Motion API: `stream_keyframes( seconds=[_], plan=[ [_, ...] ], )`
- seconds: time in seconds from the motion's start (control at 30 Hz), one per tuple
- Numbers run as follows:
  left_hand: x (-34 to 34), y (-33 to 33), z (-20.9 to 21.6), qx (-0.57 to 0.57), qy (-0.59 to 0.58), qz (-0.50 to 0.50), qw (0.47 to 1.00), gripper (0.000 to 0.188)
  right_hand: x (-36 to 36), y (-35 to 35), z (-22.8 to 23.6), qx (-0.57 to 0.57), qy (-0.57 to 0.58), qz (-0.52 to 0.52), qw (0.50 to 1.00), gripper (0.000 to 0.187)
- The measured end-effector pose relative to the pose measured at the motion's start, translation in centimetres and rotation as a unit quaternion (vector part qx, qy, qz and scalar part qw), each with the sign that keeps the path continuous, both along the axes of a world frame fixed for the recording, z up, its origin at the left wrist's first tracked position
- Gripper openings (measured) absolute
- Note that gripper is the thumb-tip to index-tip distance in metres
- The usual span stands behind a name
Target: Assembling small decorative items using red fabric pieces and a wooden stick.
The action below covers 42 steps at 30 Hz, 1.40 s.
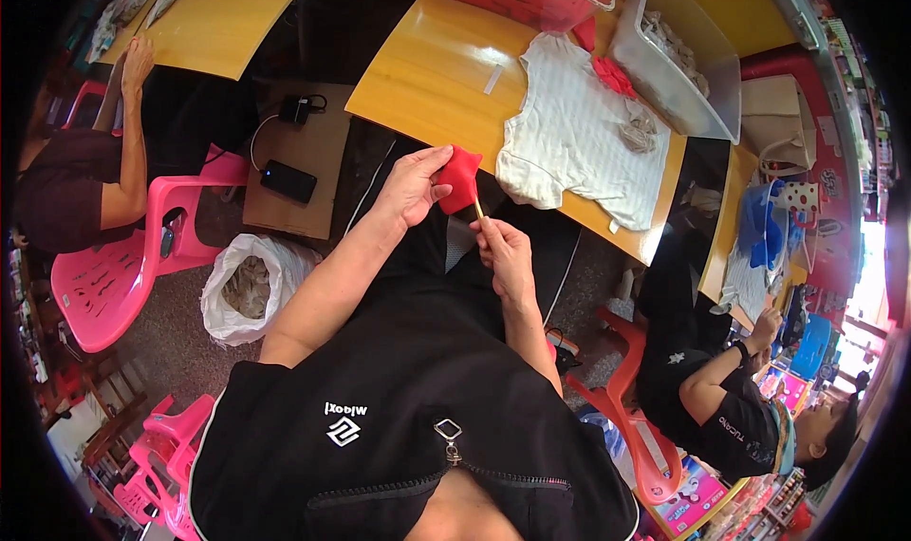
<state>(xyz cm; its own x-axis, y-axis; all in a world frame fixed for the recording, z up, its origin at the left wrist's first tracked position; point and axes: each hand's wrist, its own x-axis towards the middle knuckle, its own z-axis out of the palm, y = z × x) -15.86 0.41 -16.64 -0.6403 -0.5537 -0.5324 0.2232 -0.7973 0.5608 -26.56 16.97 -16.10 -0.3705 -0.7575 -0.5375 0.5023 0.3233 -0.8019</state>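
Observation:
My left hand (415, 185) pinches the edge of a small red cloth piece (459, 180) between thumb and fingers, in front of the table edge. My right hand (506, 258) is closed round a thin, yellowish stick (479, 207). The stick's upper end meets the lower right of the red piece; whether it goes inside cannot be made out. Just beyond my hands, a white striped garment (579, 128) lies spread on the wooden table (418, 62). On it rest a red cloth scrap (615, 76) and a crumpled greyish scrap (641, 128).
A clear bin (716, 100) with cloth and a red bin (531, 0) stand at the table's back. On the floor to my left are a white sack (223, 304) of scraps and a pink chair (104, 289). Co-workers sit left and right.

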Motion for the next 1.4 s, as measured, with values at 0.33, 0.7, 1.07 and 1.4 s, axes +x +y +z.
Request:
stream_keyframes(
  seconds=[0.33, 0.7, 1.07, 1.4],
  plan=[
    [-0.7, 1.0, 0.7, 0.050, 0.048, 0.091, 0.993, 0.021, 1.6, 0.2, -0.6, -0.032, -0.081, -0.061, 0.994, 0.025],
    [-0.7, 0.2, 1.4, 0.076, 0.058, -0.019, 0.995, 0.027, 1.2, 0.2, 0.2, -0.054, -0.103, -0.031, 0.993, 0.023],
    [-1.8, 1.6, 1.4, 0.046, 0.053, 0.038, 0.997, 0.023, 2.7, -0.2, 0.7, -0.093, -0.206, -0.064, 0.972, 0.024],
    [-2.0, 1.2, 2.3, 0.055, 0.074, 0.115, 0.989, 0.019, 1.3, -0.7, 0.6, -0.114, -0.553, -0.012, 0.826, 0.023]
  ],
)
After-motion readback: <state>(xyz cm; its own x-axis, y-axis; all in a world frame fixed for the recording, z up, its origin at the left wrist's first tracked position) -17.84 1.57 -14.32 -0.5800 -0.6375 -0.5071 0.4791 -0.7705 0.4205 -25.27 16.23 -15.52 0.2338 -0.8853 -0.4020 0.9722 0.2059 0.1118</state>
